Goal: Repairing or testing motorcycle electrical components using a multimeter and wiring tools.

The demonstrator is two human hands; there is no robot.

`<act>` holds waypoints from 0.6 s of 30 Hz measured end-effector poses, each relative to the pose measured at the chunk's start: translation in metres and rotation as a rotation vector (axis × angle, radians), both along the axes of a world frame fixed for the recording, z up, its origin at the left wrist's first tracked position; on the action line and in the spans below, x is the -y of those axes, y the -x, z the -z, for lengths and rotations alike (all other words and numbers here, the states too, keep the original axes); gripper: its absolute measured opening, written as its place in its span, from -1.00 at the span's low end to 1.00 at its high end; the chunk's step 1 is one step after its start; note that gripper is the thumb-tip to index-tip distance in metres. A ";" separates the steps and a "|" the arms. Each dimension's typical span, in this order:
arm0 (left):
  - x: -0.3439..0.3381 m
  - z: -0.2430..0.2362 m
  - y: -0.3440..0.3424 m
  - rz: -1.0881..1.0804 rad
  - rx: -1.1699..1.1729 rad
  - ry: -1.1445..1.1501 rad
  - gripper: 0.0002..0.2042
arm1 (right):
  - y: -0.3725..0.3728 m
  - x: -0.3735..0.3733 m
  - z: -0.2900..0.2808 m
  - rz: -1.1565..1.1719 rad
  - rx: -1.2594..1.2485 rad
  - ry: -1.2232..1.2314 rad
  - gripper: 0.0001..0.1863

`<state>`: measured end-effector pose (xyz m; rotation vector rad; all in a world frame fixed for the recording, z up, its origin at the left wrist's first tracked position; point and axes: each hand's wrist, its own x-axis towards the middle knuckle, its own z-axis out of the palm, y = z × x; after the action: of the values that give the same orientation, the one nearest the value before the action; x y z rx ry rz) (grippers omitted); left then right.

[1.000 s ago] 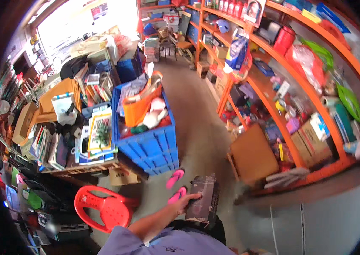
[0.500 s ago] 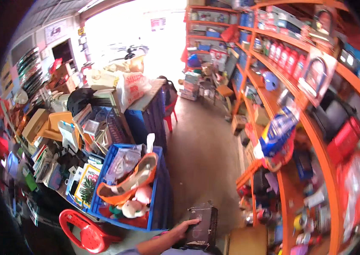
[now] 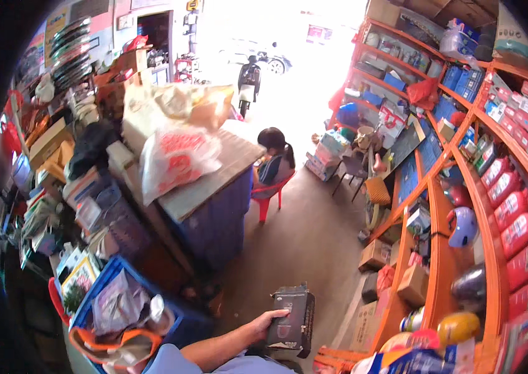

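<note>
My left hand [image 3: 267, 322] grips a dark cardboard box [image 3: 291, 321] by its left side, thumb laid on the top face and the other fingers hidden beneath. The box is held out low in front of me, above the floor. Its corners look worn, and pale print marks the top and side. My left forearm reaches in from the lower edge, with a light blue sleeve behind it. My right hand does not show.
Left of me stands a blue crate [image 3: 114, 269] of bags and an orange-trimmed item. Beyond it, a white plastic bag [image 3: 179, 159] rests on a cabinet. A person [image 3: 274, 163] sits on a red chair [image 3: 264, 191]. Orange shelving [image 3: 429, 181] with red bottles [image 3: 519, 234] lines the right.
My view has moved forward along the aisle and tilted, so the crate now sits lower left. The seated person has come into sight. My left hand still holds the box.
</note>
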<state>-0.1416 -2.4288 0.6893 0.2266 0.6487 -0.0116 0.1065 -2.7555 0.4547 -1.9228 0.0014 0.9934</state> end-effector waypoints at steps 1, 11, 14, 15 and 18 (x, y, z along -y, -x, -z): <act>-0.022 0.003 -0.031 0.026 0.009 -0.039 -0.59 | -0.026 -0.022 0.002 -0.004 0.007 0.004 -0.81; -0.242 0.032 -0.323 0.161 0.019 -0.033 -0.52 | -0.315 -0.207 0.042 -0.089 0.077 0.122 -0.81; -0.303 0.020 -0.390 0.040 0.022 -0.013 -0.53 | -0.432 -0.291 0.045 -0.183 0.122 0.152 -0.81; -0.322 0.009 -0.416 -0.016 -0.014 -0.032 -0.56 | -0.470 -0.325 0.046 -0.220 0.136 0.159 -0.81; -0.385 0.036 -0.455 -0.147 -0.040 -0.081 -0.69 | -0.541 -0.430 0.045 -0.386 0.154 0.190 -0.81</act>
<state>0.3137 -2.0442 0.6533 0.2565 0.7052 0.1523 0.6477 -2.3252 0.4100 -2.2212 -0.3897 1.1244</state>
